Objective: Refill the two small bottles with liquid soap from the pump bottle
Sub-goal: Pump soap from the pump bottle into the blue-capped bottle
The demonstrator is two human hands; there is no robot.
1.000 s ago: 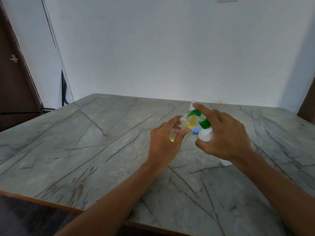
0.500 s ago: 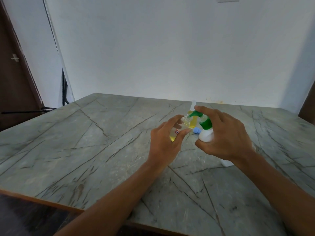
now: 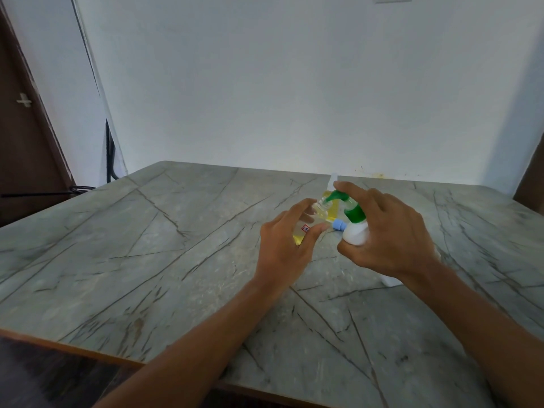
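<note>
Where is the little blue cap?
In the head view, right of centre, the blue cap sits between the small bottle in the left hand and the pump bottle in the right hand.

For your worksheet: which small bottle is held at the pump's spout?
The uncapped bottle in the left hand, mouth at the green spout; the other bottle stands behind, white-topped.

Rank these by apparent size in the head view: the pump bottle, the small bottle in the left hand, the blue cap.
1. pump bottle, though the right hand hides much of it
2. small bottle, partly behind the left hand
3. blue cap, clearly smallest
</note>
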